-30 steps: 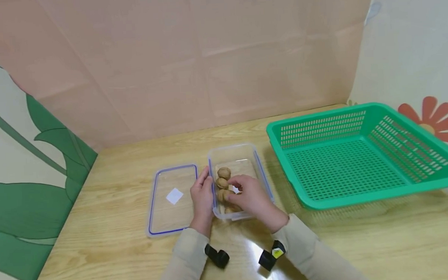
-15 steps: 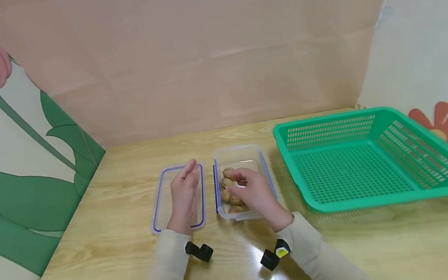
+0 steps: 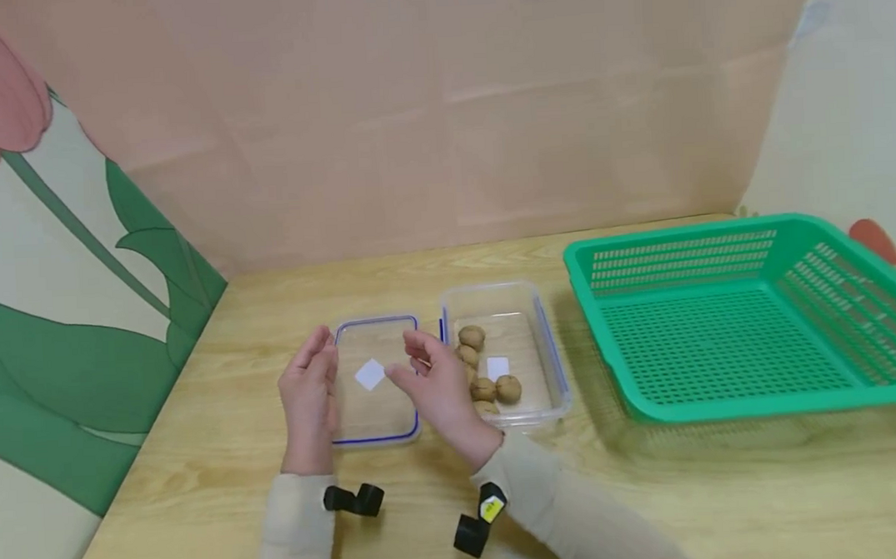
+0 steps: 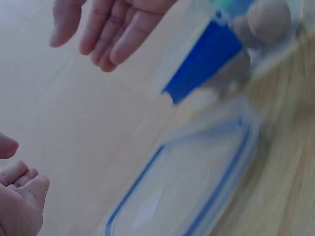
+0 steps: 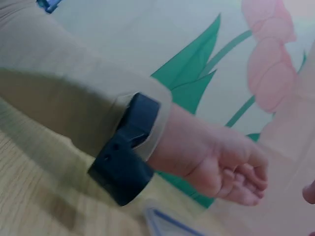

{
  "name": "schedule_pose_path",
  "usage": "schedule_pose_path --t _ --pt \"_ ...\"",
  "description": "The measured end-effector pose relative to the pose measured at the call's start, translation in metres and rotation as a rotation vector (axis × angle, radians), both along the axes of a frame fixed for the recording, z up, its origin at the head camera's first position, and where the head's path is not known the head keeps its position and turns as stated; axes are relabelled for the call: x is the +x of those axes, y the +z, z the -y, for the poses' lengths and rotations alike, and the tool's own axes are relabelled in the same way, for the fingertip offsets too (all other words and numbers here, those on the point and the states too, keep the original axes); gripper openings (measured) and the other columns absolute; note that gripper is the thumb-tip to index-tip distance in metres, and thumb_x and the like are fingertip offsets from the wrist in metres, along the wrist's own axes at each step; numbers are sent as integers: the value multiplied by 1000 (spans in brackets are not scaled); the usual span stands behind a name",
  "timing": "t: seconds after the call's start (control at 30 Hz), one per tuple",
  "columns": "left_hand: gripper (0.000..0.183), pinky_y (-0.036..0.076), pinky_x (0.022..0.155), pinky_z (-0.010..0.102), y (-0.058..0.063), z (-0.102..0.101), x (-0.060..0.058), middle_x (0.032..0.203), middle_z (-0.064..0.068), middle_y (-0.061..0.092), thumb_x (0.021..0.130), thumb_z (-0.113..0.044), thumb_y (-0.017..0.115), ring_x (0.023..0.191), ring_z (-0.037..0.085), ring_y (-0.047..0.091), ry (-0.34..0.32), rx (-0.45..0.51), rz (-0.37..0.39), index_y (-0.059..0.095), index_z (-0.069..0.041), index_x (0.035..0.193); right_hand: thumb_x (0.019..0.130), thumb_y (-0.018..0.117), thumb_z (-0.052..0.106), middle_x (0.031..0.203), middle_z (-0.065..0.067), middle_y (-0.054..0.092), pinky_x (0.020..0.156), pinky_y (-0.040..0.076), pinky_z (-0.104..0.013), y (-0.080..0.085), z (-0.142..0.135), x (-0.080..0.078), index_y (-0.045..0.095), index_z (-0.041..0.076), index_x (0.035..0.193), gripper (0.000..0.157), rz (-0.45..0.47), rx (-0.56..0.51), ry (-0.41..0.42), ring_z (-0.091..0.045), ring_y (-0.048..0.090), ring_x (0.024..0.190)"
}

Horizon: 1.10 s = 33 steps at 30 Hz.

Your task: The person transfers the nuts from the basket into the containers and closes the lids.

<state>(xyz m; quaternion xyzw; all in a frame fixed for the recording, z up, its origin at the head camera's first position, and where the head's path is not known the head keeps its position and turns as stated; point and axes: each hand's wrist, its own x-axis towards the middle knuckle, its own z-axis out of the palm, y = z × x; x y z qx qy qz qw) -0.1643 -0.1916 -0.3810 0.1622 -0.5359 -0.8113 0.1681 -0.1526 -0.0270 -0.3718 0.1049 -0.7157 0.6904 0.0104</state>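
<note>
Over the left edge of the lid (image 3: 374, 408) my left hand (image 3: 308, 402) hovers, fingers extended upward and holding nothing. My right hand (image 3: 445, 392) is above the strip between the lid and the clear plastic box (image 3: 528, 326), its fingers loosely bent and nothing between them. Several walnuts (image 3: 509, 389) lie along the box's left side and near end, some partly hidden behind the right hand. In the left wrist view, the right hand's fingers (image 4: 118, 44) hang apart from the blurred box and its blue latch (image 4: 204, 61). The right wrist view shows the left hand (image 5: 216, 157) from the side.
A large green plastic basket (image 3: 597, 340) stands to the right of the box on the wooden table (image 3: 220, 389). White paper squares show on the lid and in the box. A pink-beige covering (image 3: 442, 146) rises behind the table.
The left hand has come off the box's side and moved left over the lid. The right hand has lifted from the walnuts and moved left out of the box. The view has shifted slightly.
</note>
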Motion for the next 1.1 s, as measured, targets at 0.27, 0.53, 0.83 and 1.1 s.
schedule_pose_path --t 0.27,0.53,0.83,1.1 --pt "44 36 106 23 -13 23 5 144 8 41 92 -5 50 131 16 39 24 -175 187 44 -3 136 83 65 15 139 -17 41 107 35 -47 -22 26 2 38 3 138 63 44 146 -68 -33 39 128" --pt "47 32 111 34 -30 33 10 143 10 41 89 -4 51 132 22 36 36 -251 311 45 -2 135 80 66 10 146 -25 26 114 22 -48 -55 33 0 25 -6 141 75 -4 257 -184 -37 25 135" --pt "47 37 108 33 -41 36 6 139 14 45 87 -4 54 128 24 42 14 -224 357 46 0 133 79 64 9 148 -23 26 114 22 -48 -62 34 -3 20 0 144 79 114 185 -232 -36 24 136" --pt "43 39 105 30 -45 38 7 138 13 47 89 -4 48 126 23 45 -12 -225 383 48 -3 132 87 54 8 146 -24 29 113 22 -49 -64 36 -8 24 -3 143 65 202 152 -203 -38 25 135"
